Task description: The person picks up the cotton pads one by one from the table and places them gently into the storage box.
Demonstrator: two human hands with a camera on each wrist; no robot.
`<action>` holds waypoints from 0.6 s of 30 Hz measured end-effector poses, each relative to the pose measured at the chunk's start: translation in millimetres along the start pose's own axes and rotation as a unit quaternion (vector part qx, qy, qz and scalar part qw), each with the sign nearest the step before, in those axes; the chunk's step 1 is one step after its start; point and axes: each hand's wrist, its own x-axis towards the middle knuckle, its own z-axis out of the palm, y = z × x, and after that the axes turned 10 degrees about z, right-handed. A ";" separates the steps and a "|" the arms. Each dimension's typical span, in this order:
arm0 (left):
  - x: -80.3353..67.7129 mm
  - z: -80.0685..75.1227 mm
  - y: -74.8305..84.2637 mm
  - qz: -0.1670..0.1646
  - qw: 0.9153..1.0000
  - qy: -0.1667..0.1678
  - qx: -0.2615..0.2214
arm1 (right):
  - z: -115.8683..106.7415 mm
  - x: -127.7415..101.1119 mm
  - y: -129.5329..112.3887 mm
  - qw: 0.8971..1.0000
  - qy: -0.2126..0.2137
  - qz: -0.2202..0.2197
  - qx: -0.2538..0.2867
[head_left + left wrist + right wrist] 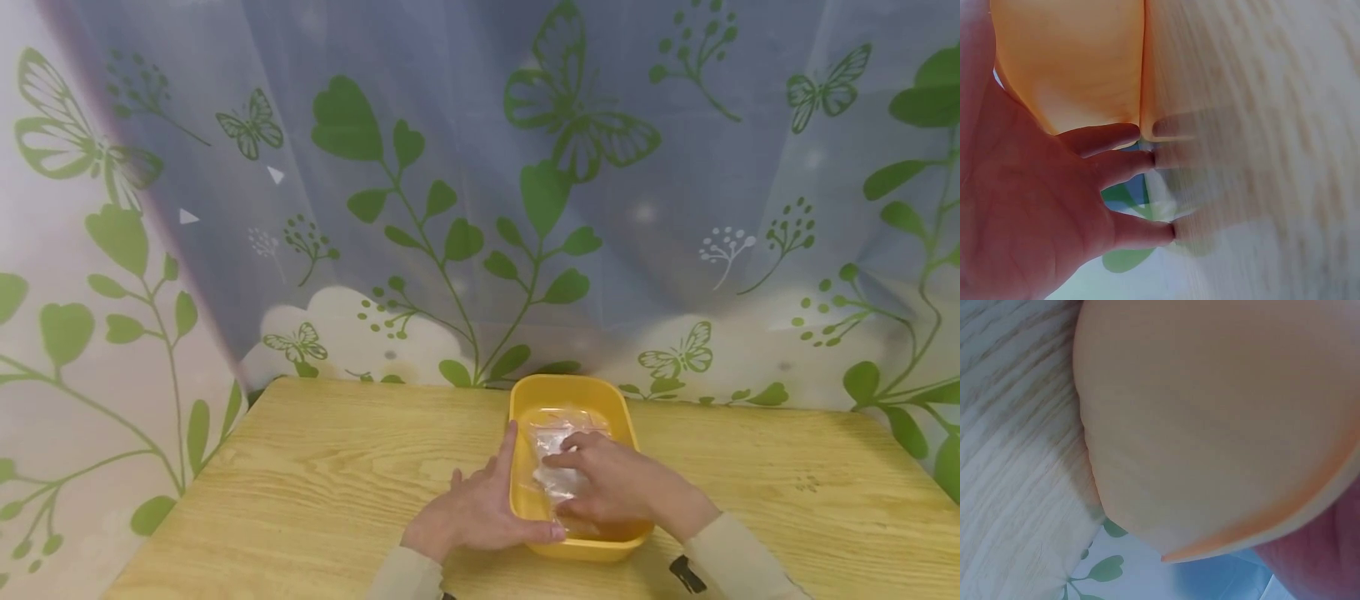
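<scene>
A yellow rectangular plastic bin [577, 550] stands on the wooden table, its long sides running away from me. Inside lie clear zip bags [551, 479], crinkled and shiny; what they contain is hard to make out. My left hand [480, 512] rests against the bin's left side, its thumb along the near rim. In the left wrist view the straight fingers [1125, 165] of that hand reach down beside the bin to the tabletop. From the right, my right hand [611, 479] reaches into the bin. Its bent, spread fingers touch the bags, with thumb and forefinger well apart.
The light wooden table [337, 475] extends to both sides of the bin. Behind it hangs a blue-grey curtain [465, 275] with green leaves and butterflies, close to the bin's far end. A pale patterned curtain [90, 358] borders the left side.
</scene>
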 end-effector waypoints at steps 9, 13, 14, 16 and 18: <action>-3.2 -3.5 -0.5 0.006 1.000 0.002 0.005 | -3.8 -2.9 -1.2 0.999 0.031 -0.011 0.013; -5.8 -8.1 -3.7 0.024 1.000 0.011 -0.016 | -8.0 -7.8 1.7 0.999 0.046 -0.003 0.022; -7.2 -9.4 -4.7 0.028 0.999 0.015 -0.014 | -9.0 -9.5 3.2 0.998 0.052 -0.003 0.020; -10.6 -12.1 -6.6 0.036 0.999 0.025 0.003 | -11.2 -13.6 7.0 0.997 0.070 -0.006 0.017; -15.0 -14.4 -8.7 0.046 0.998 0.036 0.031 | -13.3 -18.8 11.1 0.996 0.090 -0.011 0.010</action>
